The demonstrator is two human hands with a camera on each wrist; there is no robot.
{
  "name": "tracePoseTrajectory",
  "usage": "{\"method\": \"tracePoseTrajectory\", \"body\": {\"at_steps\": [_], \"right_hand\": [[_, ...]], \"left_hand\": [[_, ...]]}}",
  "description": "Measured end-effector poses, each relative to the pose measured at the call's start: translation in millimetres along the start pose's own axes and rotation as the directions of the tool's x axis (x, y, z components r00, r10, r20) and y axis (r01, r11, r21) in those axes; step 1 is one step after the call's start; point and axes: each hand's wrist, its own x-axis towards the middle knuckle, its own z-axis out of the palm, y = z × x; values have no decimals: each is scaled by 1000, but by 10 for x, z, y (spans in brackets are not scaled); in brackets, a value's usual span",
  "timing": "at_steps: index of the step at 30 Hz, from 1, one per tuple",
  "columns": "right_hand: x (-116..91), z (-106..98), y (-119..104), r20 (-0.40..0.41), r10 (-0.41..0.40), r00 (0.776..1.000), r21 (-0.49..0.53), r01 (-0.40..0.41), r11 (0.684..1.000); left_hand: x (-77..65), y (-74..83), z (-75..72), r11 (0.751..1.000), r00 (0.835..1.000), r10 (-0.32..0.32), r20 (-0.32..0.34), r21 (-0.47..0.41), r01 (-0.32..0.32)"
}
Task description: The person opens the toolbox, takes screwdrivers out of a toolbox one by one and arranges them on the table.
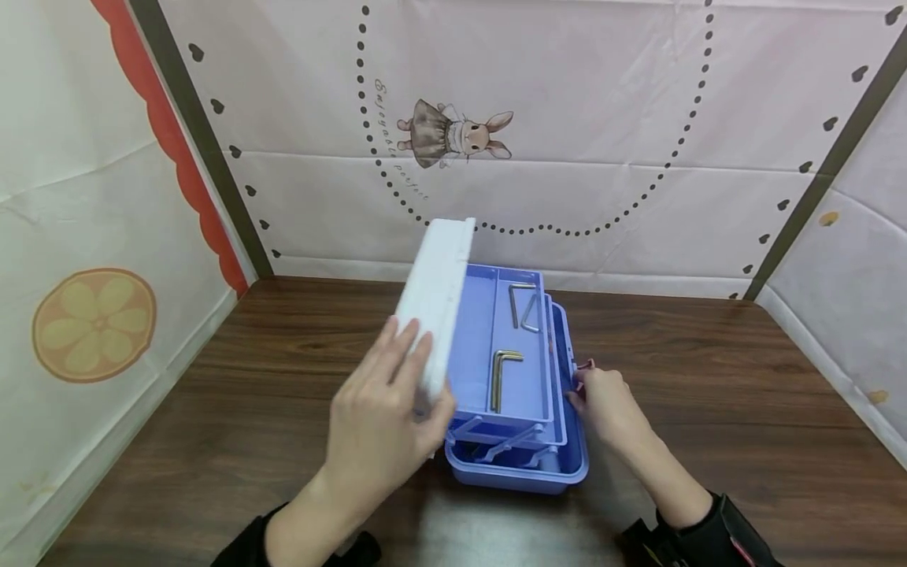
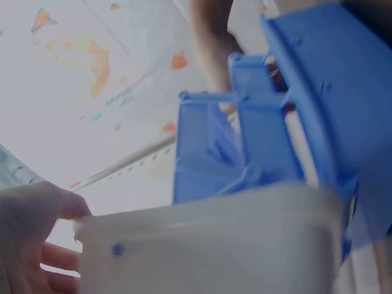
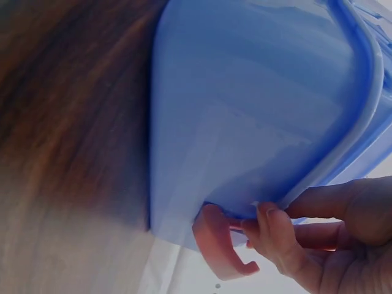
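Observation:
A blue toolbox [image 1: 520, 478] stands with its lid raised and its tiered trays showing. My left hand [image 1: 386, 421] holds the tilted white lid [image 1: 439, 291] at its near part, fingers lying along its face and thumb near its end. The lid's end [image 2: 208, 245] fills the bottom of the left wrist view. At the box's right side, my right hand [image 1: 605, 402] pinches a dark red latch [image 3: 217, 245] beside the rim. Several metal hex keys [image 1: 498, 382] lie in the top tray [image 1: 473, 346].
The toolbox stands on a dark wood-grain table [image 1: 305, 378]. Behind it hangs a printed cloth wall [image 1: 567, 118], with another cloth wall [image 1: 71, 197] at the left.

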Motion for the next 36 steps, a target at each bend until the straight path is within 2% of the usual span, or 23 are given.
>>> {"method": "tracePoseTrajectory", "body": {"at_steps": [3, 6, 8, 10, 12, 15, 17, 19, 23, 29, 32, 34, 36], "right_hand": [[-4, 25, 1, -19, -11, 1000, -4, 11, 1000], [-7, 36, -1, -13, -22, 1000, -4, 22, 1000], [-7, 33, 4, -5, -32, 999, -2, 32, 999], [-7, 28, 12, 0, -41, 999, 3, 41, 999], [-3, 23, 21, 5, -47, 999, 5, 47, 999], [3, 18, 32, 10, -62, 998, 7, 62, 998], [8, 17, 37, 11, -73, 997, 9, 73, 997], [10, 15, 41, 11, -79, 997, 13, 79, 997], [12, 12, 37, 22, -66, 998, 24, 65, 998], [8, 10, 24, 50, -35, 998, 33, 34, 999], [8, 12, 23, 50, -32, 998, 32, 30, 999], [7, 13, 25, 51, -30, 998, 32, 29, 999], [5, 14, 29, 54, -28, 998, 33, 26, 999]], "left_hand": [[-32, -119, -142, 994, 994, -93, 50, 67, 90], [-65, -240, -258, 979, 979, -177, 100, 118, 165], [-82, -316, -326, 966, 963, -235, 134, 146, 215], [-93, -389, -393, 947, 935, -302, 186, 175, 271], [-106, -463, -453, 921, 891, -376, 254, 209, 329], [-135, -582, -510, 881, 806, -470, 360, 252, 401], [-165, -662, -523, 861, 753, -508, 419, 272, 430], [-209, -742, -520, 849, 708, -529, 468, 285, 446], [-314, -899, -481, 837, 630, -543, 555, 303, 455], [-446, -1101, -374, 820, 486, -548, 681, 322, 473], [-491, -1164, -318, 817, 434, -535, 725, 314, 483], [-520, -1190, -285, 816, 411, -525, 745, 303, 493], [-547, -1202, -256, 814, 396, -513, 762, 286, 505]]}}
